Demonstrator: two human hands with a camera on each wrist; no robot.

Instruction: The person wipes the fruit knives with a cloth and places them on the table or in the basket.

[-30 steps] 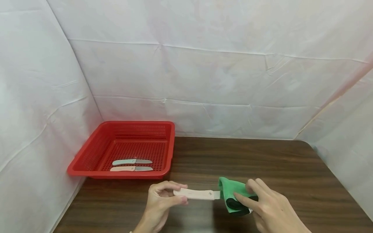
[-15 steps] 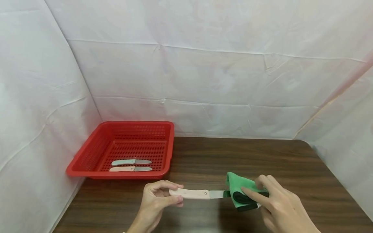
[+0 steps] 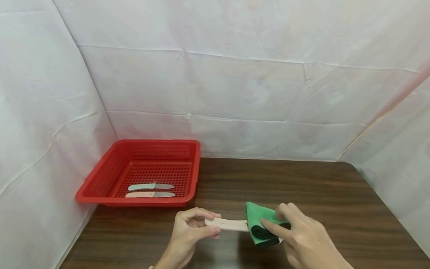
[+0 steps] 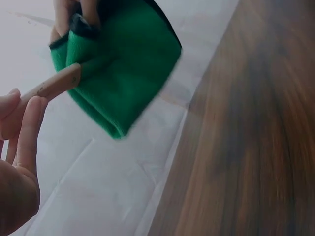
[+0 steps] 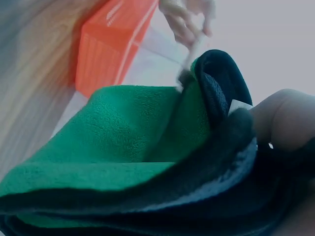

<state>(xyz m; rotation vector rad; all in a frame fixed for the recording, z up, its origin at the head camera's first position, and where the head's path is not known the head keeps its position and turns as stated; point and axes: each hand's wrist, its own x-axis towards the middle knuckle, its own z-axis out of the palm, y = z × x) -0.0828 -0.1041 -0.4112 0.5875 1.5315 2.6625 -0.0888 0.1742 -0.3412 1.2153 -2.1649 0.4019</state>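
Note:
My left hand pinches the butt of a knife's pale pinkish handle between thumb and fingers. From the right, my right hand grips a folded green cloth with black edging. The cloth wraps the knife's blade and reaches the handle's rivet, so the blade is hidden in the head view. In the left wrist view the knife handle runs up to the green cloth. Folds of the cloth fill much of the right wrist view, the left hand beyond them.
A red perforated basket stands at the table's back left. Two knives lie side by side in it, one with a pale blue handle and one with a pinkish handle. White sheeting surrounds the dark wooden table.
The cloth first slid right along the blade, baring more of it, while the left hand drew left. Now the hands are closer together again and the cloth covers the blade up to the handle.

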